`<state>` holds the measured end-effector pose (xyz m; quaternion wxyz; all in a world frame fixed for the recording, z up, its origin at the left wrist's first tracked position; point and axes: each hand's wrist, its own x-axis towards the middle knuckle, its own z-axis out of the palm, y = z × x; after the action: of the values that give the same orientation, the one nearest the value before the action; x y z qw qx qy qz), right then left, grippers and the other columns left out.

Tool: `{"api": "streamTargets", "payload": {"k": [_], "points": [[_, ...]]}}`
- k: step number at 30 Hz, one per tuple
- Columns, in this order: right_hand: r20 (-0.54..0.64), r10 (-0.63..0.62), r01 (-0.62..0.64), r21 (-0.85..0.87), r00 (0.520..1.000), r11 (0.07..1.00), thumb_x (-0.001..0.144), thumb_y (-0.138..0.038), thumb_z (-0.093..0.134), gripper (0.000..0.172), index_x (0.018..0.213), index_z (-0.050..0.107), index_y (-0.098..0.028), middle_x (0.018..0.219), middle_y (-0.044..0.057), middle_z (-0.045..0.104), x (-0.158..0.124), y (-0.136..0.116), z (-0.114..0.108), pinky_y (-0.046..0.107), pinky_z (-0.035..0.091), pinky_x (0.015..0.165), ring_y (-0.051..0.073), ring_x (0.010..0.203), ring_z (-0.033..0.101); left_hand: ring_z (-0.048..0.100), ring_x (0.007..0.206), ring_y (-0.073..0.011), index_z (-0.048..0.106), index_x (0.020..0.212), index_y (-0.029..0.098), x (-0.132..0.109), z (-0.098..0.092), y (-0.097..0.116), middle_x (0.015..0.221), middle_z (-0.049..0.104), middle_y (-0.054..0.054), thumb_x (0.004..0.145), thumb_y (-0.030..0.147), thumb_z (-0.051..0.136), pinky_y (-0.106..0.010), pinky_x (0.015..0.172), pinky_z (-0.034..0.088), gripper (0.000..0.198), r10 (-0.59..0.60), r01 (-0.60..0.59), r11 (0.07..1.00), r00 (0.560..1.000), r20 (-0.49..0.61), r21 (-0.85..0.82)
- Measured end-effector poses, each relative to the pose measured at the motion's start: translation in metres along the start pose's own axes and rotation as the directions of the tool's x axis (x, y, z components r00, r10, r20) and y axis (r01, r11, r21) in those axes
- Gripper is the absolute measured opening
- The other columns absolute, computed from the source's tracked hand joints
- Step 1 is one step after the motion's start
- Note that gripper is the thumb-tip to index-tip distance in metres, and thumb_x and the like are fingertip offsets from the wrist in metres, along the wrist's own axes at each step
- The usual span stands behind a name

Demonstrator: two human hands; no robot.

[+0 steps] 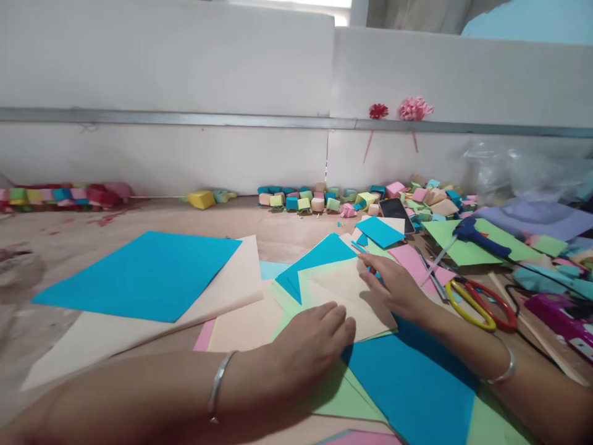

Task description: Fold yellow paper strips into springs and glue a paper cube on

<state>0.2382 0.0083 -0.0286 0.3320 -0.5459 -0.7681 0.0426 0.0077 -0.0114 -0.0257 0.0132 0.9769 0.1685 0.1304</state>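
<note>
My left hand (pixel 312 340) rests with fingers curled and pressed down on the near edge of a cream paper sheet (pixel 345 293). My right hand (pixel 393 285) lies flat on the same sheet's right side, fingers stretched toward its far corner. Under the cream sheet lie light green paper (pixel 343 395) and a blue folded sheet (pixel 319 256). A large blue sheet (pixel 417 383) lies beneath my right forearm. Both wrists wear a silver bangle.
A big blue sheet (pixel 143 275) on cream paper lies at left. Scissors with red and yellow handles (pixel 482 303), a blue glue gun (pixel 477 235), a phone (pixel 396 213) and several folded paper cubes (pixel 306 199) sit along the white wall. Paper flowers (pixel 414 108) hang above.
</note>
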Motion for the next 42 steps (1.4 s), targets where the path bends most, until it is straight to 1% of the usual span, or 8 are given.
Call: {"api": "streamTargets", "payload": {"k": [7,11,13,15,22,28,36,42], "points": [[0.079,0.151,-0.163,0.185,0.985,0.969,0.083,-0.028,0.056,0.057,0.138,0.043,-0.016,0.068,-0.002,0.058,-0.005,-0.003,-0.008,0.030,0.047,0.061,0.018,0.062,0.056,0.054,0.108,-0.0253,0.054,0.105,0.013,0.001,-0.010,0.005,0.110,0.060,-0.015,0.092,0.019,0.046,-0.040,0.090,0.049,0.016,-0.063,0.061,0.998,0.993,-0.097,-0.026],[0.157,0.122,-0.163,0.286,0.980,0.944,0.084,-0.042,0.058,0.025,0.091,0.069,-0.021,0.076,0.005,0.065,-0.005,0.009,-0.021,0.032,0.050,0.062,0.023,0.075,0.062,0.042,0.125,-0.0335,0.048,0.124,0.010,0.011,-0.014,-0.022,0.132,0.048,-0.021,0.072,0.050,0.074,-0.048,0.101,0.041,0.070,-0.374,0.322,0.925,0.866,-0.332,-0.202],[0.145,0.088,-0.130,0.316,0.986,0.940,0.082,-0.043,0.061,0.021,0.087,0.071,-0.025,0.090,0.008,0.070,-0.005,0.016,-0.025,0.034,0.052,0.072,0.027,0.089,0.064,0.052,0.112,-0.0305,0.054,0.122,0.010,0.015,-0.014,-0.040,0.122,0.057,-0.019,0.068,0.046,0.078,-0.042,0.092,0.047,0.070,-0.517,0.396,0.834,0.803,-0.295,-0.385],[0.119,0.118,-0.149,0.295,0.986,0.944,0.082,-0.044,0.062,0.020,0.090,0.073,-0.029,0.098,0.009,0.071,-0.007,0.022,-0.027,0.034,0.053,0.076,0.027,0.094,0.065,0.061,0.078,-0.0194,0.068,0.093,0.012,0.018,-0.010,-0.055,0.085,0.067,-0.008,0.081,0.037,0.067,-0.030,0.069,0.049,0.028,-0.609,0.428,0.657,0.787,-0.102,-0.620],[0.014,0.244,-0.243,0.161,0.970,0.956,0.078,-0.050,0.063,0.027,0.081,0.076,-0.027,0.084,0.006,0.075,-0.007,0.031,-0.019,0.032,0.051,0.054,0.027,0.073,0.067,0.052,0.045,-0.0080,0.067,0.076,0.013,0.024,0.005,-0.062,0.056,0.054,0.003,0.085,0.025,0.055,-0.019,0.046,0.041,0.019,-0.749,0.313,0.186,0.659,0.071,-0.931],[0.102,0.395,-0.397,0.449,0.913,0.801,0.075,-0.042,0.067,0.025,0.072,0.071,-0.017,0.067,0.004,0.068,0.001,0.014,-0.011,0.027,0.046,0.052,0.019,0.062,0.060,0.060,0.055,-0.0092,0.053,0.113,0.014,0.027,-0.001,-0.067,0.070,0.060,-0.001,0.096,0.034,0.037,-0.020,0.053,0.051,0.030,-0.747,0.187,0.046,0.658,0.090,-0.981],[0.088,0.431,-0.378,0.657,0.898,0.652,0.074,-0.040,0.072,0.027,0.083,0.068,-0.014,0.071,0.003,0.065,0.002,0.004,-0.009,0.026,0.047,0.058,0.015,0.063,0.057,0.060,0.067,-0.0119,0.064,0.091,0.012,0.023,-0.017,-0.058,0.078,0.062,-0.005,0.074,0.040,0.073,-0.019,0.054,0.045,0.034,-0.626,0.216,0.041,0.766,0.143,-0.976],[0.198,0.375,-0.380,0.771,0.906,0.511,0.082,-0.044,0.063,0.040,0.112,0.062,-0.017,0.081,0.005,0.068,0.001,0.003,-0.008,0.029,0.053,0.060,0.016,0.065,0.062,0.056,0.058,-0.0096,0.061,0.073,0.012,0.023,-0.018,-0.056,0.066,0.061,-0.001,0.070,0.019,0.067,-0.018,0.051,0.042,0.010,-0.658,0.213,0.001,0.736,0.160,-0.977]]}}
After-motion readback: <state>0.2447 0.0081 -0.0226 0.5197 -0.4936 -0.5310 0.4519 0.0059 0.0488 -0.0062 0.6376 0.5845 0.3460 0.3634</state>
